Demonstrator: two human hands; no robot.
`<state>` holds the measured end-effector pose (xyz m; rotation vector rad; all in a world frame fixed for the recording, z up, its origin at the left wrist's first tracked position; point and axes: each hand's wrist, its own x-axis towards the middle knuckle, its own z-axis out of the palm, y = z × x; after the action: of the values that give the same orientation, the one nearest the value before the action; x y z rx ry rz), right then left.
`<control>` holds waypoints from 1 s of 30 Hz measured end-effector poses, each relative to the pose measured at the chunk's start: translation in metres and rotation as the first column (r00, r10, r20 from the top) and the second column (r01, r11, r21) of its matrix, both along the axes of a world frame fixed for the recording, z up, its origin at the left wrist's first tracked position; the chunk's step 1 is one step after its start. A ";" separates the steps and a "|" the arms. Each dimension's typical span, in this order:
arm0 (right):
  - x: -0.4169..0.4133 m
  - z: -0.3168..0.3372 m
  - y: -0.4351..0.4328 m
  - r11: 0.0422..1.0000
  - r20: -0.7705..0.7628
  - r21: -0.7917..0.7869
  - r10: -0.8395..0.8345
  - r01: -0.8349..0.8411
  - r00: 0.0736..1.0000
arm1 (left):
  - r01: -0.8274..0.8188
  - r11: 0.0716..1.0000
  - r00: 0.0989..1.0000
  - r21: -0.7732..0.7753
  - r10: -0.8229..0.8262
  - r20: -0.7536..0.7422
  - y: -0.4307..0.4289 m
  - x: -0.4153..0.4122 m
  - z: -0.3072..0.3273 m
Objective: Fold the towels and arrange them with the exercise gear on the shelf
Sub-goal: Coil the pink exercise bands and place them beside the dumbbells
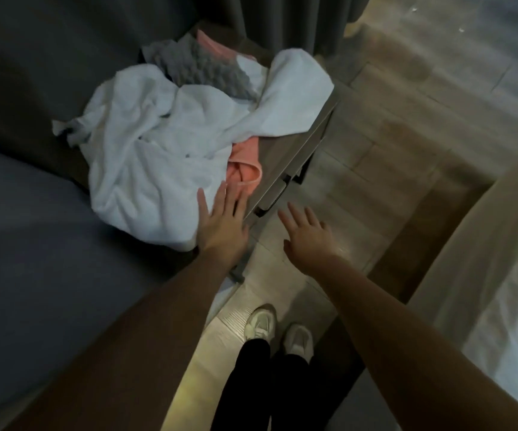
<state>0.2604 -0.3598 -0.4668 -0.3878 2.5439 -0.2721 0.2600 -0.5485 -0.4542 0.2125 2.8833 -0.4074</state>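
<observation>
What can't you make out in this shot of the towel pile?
Head view, dim and slightly blurred:
- Grey bumpy item: partly under the white towels; identity unclear.
- Pink towel: mostly covered by white towels.
- Left hand: touching the towels or hovering, cannot tell.
- Cabinet top: buried under the pile.

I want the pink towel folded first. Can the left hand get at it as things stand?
Probably yes. The open left hand lies right next to the pink towel, whose near part is uncovered. The white towel covers only its far side, and nothing stands between the two.
</observation>
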 end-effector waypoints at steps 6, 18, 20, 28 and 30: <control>-0.038 -0.057 -0.023 0.989 0.034 0.043 0.138 -0.140 0.990 | 0.160 0.985 0.956 0.065 -0.138 -0.261 -0.022 0.004 -0.037; -0.016 -0.062 0.018 0.970 0.041 0.144 0.193 -0.197 0.980 | 0.145 0.988 0.964 0.044 -0.131 -0.232 -0.016 0.001 -0.027; 0.001 -0.057 0.042 0.966 0.074 0.157 0.198 -0.207 0.978 | 0.121 0.992 0.976 0.019 -0.115 -0.182 -0.016 0.002 -0.027; 0.050 -0.020 0.081 0.509 0.467 -0.317 -0.650 0.800 0.599 | 0.033 0.999 0.998 -0.033 -0.034 -0.043 0.000 0.000 -0.014; 0.052 -0.008 0.083 0.198 0.590 -0.300 -0.730 0.933 0.345 | 0.024 0.995 1.000 -0.100 -0.026 -0.017 0.007 0.002 -0.012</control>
<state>0.3124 -0.2773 -0.4744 0.9231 1.9495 -1.4856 0.2623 -0.5414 -0.4666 0.2298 2.8707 -0.5598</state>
